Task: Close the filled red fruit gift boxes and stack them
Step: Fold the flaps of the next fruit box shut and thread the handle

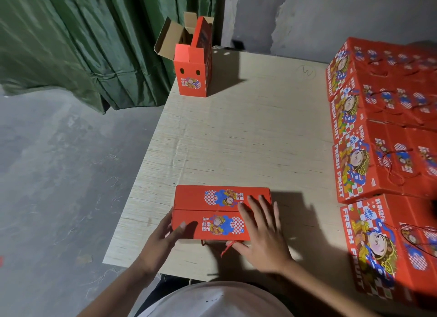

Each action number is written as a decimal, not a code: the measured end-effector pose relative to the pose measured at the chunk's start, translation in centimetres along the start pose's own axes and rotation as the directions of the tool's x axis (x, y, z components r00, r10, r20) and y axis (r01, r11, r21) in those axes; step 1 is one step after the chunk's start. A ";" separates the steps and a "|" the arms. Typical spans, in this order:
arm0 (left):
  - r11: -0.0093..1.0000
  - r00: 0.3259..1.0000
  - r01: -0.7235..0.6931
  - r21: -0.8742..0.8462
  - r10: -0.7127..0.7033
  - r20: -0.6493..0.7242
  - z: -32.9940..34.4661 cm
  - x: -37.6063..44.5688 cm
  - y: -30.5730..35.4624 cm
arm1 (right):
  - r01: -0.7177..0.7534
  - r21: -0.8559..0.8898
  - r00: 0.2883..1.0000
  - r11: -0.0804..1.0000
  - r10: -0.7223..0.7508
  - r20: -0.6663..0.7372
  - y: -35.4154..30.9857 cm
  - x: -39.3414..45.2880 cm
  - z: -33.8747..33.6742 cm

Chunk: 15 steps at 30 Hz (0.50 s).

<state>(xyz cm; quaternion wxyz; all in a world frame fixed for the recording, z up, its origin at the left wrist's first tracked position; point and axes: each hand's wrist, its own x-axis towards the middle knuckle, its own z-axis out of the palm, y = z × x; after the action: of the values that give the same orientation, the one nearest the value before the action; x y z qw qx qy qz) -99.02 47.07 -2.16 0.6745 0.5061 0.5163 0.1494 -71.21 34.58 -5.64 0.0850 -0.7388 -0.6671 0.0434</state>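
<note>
A red fruit gift box [212,210] lies near the table's front edge with its two top flaps folded shut. My right hand [262,234] presses flat on the right part of its lid, fingers straight. My left hand [163,238] holds the box's left end, thumb on top. A red cord handle [227,247] sticks out at the box's near side, by my right thumb. Another red box [192,75] stands upright at the table's far left corner, its flaps open. Several closed red boxes [383,155] are stacked along the right side.
The pale wooden table [248,127] has bare room between the boxes. A green curtain [82,44] hangs at the back left above a grey concrete floor [59,174]. A grey wall rises behind the table.
</note>
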 end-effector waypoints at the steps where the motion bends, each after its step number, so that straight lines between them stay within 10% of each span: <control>1: 1.000 1.000 0.012 -0.008 -0.012 -0.005 -0.1 -0.2 -0.1 | 0.029 0.013 1.000 1.000 -0.029 0.001 -0.2 0.4 -0.2; 5: 0.997 0.998 0.055 -0.061 -0.056 -0.016 0.1 -1.1 -0.6 | 0.042 0.091 0.997 0.995 -0.047 0.058 -0.5 3.3 -1.6; 11: 0.993 0.993 0.113 -0.045 -0.115 -0.028 0.6 -2.0 -1.3 | -0.398 0.083 0.849 0.914 0.332 0.412 0.9 12.2 -3.3; 15: 0.984 0.983 0.178 0.006 -0.177 -0.051 0.8 -2.1 -2.2 | -0.529 0.404 0.788 0.746 0.256 0.559 0.9 15.5 -4.6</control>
<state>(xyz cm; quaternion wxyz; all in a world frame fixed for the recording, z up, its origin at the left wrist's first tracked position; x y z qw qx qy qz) -99.92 44.17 -2.87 0.6692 0.4578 0.5770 0.0986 -67.90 49.54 -0.51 0.1143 -0.7775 -0.4498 0.4245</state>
